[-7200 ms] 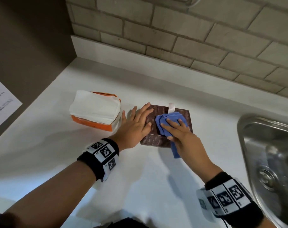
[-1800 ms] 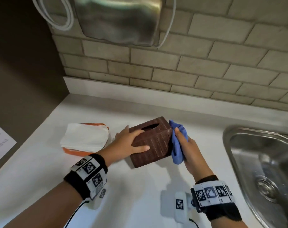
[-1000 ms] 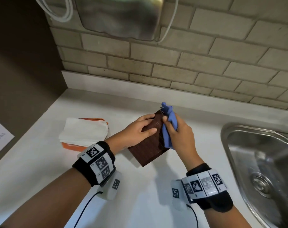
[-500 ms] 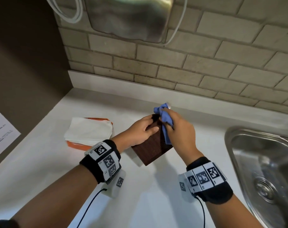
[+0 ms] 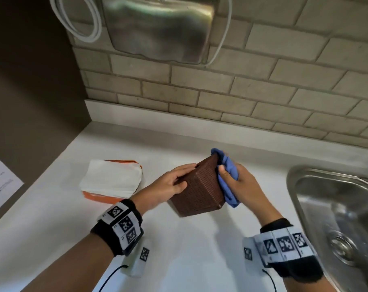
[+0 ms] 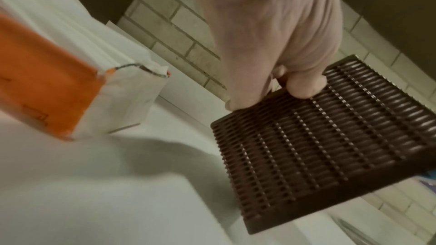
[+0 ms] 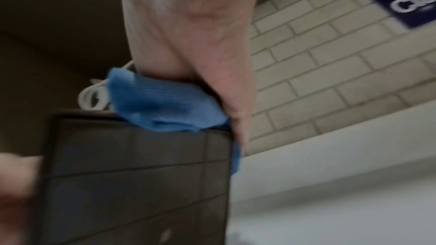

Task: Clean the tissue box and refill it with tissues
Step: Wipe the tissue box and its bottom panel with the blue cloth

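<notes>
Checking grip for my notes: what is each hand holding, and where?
Left hand grips the brown tissue box by its left side near the top; right hand holds the bunched blue cloth against its right side.

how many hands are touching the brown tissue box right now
2: the left hand grips the brown tissue box on its left side, the right hand presses a blue cloth against its right side.

— What's on the wall above the white counter (image 5: 179,260)?

— A steel hand dryer (image 5: 157,28) on the beige brick tiles (image 5: 284,91), with a white cable (image 5: 80,20) looped at its left.

— And to the right?

— A steel sink (image 5: 336,207) set into the counter, its drain (image 5: 343,247) showing. At far left, a printed paper sheet (image 5: 0,178) on the dark wall. The right wrist view catches a blue sign (image 7: 405,3).
</notes>
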Tool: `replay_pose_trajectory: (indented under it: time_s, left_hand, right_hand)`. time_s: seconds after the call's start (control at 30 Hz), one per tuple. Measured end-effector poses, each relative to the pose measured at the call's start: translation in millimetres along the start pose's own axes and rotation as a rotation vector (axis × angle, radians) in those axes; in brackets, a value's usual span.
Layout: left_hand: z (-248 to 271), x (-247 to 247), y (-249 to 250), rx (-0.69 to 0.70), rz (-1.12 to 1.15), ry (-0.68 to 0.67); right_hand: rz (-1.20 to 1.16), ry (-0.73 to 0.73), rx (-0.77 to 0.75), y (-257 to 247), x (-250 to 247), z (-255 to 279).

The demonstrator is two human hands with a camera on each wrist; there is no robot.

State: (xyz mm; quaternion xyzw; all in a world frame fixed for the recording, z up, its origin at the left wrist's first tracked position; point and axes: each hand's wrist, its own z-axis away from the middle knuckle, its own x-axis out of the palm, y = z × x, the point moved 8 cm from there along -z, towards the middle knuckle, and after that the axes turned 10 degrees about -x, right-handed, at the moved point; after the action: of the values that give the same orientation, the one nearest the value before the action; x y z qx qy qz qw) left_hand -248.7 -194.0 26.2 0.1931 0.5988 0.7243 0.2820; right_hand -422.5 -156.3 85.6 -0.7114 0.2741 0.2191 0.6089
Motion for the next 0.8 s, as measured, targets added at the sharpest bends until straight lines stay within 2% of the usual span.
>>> replay_pose_trajectory:
  time_s: [0.1, 0.23, 0.3, 0.37, 0.43, 0.53, 0.6, 0.67, 0.73, 0.8]
  left_hand:
    - [-3.2, -0.4, -12.6, -0.035, 0.019, 0.036]
    - [-2.6, -6.5, -15.4, -0.038, 0.035, 0.068]
    - [-3.0, -11.4, -19.5, -0.051, 0.070, 0.054]
    - [-4.5, -15.9, -24.2, -0.077, 0.078, 0.066]
    - [-4.8, -16.1, -24.8, -0.095, 0.041, 0.090]
    - [-5.3, -20.0, -23.0, -0.065, 0.011, 0.123]
    - [-5.4, -24.6, -24.7, -0.069, -0.009, 0.133]
    - [-4.4, -23.3, -24.3, -0.084, -0.016, 0.104]
    - [-1.0, -19.7, -22.3, -0.107, -0.019, 0.092]
    - [-1.3, -17.6, -24.7, -0.132, -0.011, 0.042]
  right_hand:
    - [0.284, 0.037, -0.173, -21.8, 22.0, 22.2]
    - [0.502, -0.094, -0.352, -53.5, 64.4, 41.3]
    - [0.432, -0.074, -0.337, -45.2, 56.4, 28.9]
    - [0.320, -0.027, -0.222, -25.5, 35.7, 8.7]
    - [0.341, -0.006, -0.159, -20.9, 29.3, 1.2]
    - [0.518, -0.055, -0.297, -52.1, 56.8, 18.0]
    - [0.539, -0.080, -0.366, -57.9, 65.4, 21.2]
    - [0.468, -0.068, -0.297, -40.4, 52.7, 3.3]
    - [0.356, -0.013, -0.146, -14.6, 31.6, -14.7]
    - [0.024, 0.017, 0.101, 8.7, 15.0, -18.8]
